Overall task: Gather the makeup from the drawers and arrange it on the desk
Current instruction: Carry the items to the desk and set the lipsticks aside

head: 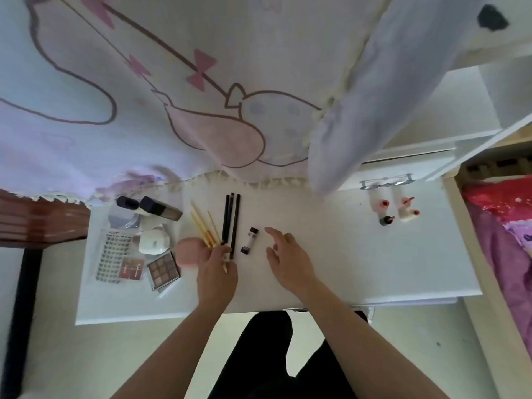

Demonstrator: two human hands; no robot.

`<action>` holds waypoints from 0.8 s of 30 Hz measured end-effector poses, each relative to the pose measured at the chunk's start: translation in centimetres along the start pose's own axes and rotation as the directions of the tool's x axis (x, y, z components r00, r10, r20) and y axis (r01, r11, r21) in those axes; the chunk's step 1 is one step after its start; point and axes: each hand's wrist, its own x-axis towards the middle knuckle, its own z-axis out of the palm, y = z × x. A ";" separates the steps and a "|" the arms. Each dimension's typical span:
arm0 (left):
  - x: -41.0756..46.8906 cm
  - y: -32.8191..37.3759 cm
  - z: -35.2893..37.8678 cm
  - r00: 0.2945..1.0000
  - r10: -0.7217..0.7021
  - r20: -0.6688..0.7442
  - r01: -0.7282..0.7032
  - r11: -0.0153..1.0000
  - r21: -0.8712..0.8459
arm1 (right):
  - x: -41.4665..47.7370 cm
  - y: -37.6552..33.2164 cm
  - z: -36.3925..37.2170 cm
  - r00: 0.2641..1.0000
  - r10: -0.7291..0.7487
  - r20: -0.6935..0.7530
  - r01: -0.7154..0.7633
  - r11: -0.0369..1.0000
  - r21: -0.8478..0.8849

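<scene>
White desk [345,254], cartoon-print cloth [201,82] hanging behind. Makeup is sorted by kind: black pencils [230,220] lie parallel, with yellow sticks [203,226] fanned beside them. Left hand [217,266] pinches the sticks' lower ends, probably squaring the row. Right hand [285,254] is spread and empty, just beside a small tube [250,240].

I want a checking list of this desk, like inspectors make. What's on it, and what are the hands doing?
Surface: white desk.
Job's things: black pencils, yellow-handled brushes, pink sponge, eyeshadow palette and foundation bottle at left; small tube in the middle; red-capped bottles at right.
Clutter: nothing seen.
Hands: left hand grips the brushes' near ends; right hand open beside the tube, holding nothing.
Cables: nothing seen.
Surroundings: cartoon-print cloth behind; red bedding at right.
</scene>
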 end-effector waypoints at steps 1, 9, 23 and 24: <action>0.2 -0.8 -0.4 1.000 0.004 0.024 -0.004 1.000 -0.006 | 0.5 -0.9 0.7 0.999 -0.009 0.037 0.011 0.999 -0.046; 0.8 -3.7 -1.1 0.976 0.088 0.197 -0.083 0.996 -0.031 | 0.4 -2.7 2.9 0.995 0.067 0.067 -0.052 0.976 -0.210; 0.2 1.9 -3.6 0.960 -0.068 0.270 0.172 0.908 -0.382 | -4.7 -2.3 -0.7 0.938 0.344 0.040 -0.300 0.751 0.588; 0.0 3.3 -4.5 0.948 -0.049 0.314 0.189 0.881 -0.435 | -5.1 -2.9 -1.6 0.950 0.306 0.067 -0.278 0.724 0.631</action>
